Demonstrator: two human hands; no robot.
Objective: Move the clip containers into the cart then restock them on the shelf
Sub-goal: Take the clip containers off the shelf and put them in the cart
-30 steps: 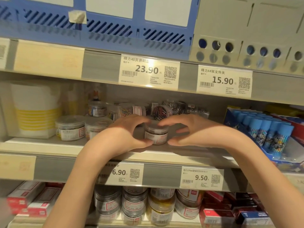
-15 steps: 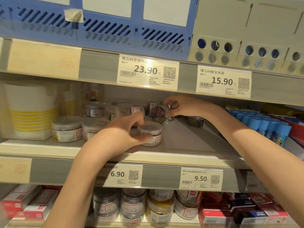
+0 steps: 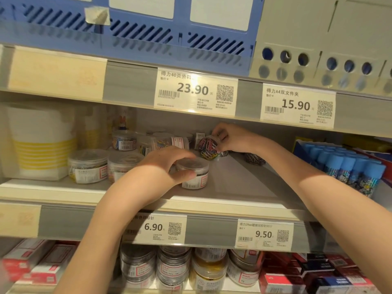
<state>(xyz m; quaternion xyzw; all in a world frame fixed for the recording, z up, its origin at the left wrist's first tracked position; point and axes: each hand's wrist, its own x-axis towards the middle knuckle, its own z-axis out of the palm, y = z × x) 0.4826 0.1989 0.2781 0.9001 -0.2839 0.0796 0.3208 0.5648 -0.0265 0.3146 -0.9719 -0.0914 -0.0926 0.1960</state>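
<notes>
Left hand [image 3: 167, 166] curls around a clear round clip container [image 3: 194, 174], thumb on the front wall just under the lid, fingers over the top and far side. Container stands upright on the middle shelf [image 3: 233, 183], near the front edge, white barcode label facing out.

Right hand [image 3: 233, 137] reaches to the back of the same shelf and pinches a tilted clear tub of coloured paper clips [image 3: 209, 146], fingertips on its upper rim. Tub looks lifted or tipped off the shelf surface; can't tell for sure, view is dark back there.

Left of the held container: two more clear clip containers [image 3: 88, 165] side by side near the front, touching or nearly so. Behind them, smaller tubs of coloured clips [image 3: 125, 140] in the back row. A dark clip tub [image 3: 254, 159] sits at the back, just right of the right wrist.

Far left on the shelf: white box with yellow stripes [image 3: 40, 143]. Far right: tray of blue-capped glue sticks [image 3: 352, 166].

Price tags on the shelf edge below read 6.90 [image 3: 153, 227] and 9.50 [image 3: 264, 234]. Lower shelf holds stacked round clip tubs [image 3: 176, 266], red boxes either side. Blue slotted crate [image 3: 137, 28] on the shelf above.
</notes>
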